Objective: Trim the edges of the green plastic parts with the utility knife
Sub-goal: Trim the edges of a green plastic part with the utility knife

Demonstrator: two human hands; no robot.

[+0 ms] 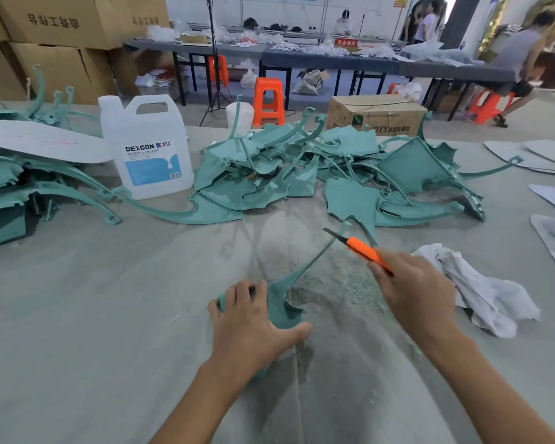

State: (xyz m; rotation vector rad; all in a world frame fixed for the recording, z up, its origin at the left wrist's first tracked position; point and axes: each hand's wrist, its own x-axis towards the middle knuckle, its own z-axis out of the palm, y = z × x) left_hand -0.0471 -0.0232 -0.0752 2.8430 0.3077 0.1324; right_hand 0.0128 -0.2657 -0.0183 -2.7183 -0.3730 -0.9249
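Note:
My left hand (253,322) grips the broad end of a green plastic part (282,302) and holds it down on the grey table cover (109,315). The part's thin curved arm rises up and to the right. My right hand (414,290) holds an orange utility knife (362,248) with its blade out, and the blade lies against the thin arm near its tip. Green shavings (340,283) are scattered on the cover between my hands.
A large pile of green parts (302,168) lies behind my hands, and another pile (20,187) sits at the left. A white DEXCON jug (148,145) stands between them. A crumpled white rag (481,290) lies to the right. People work at tables in the background.

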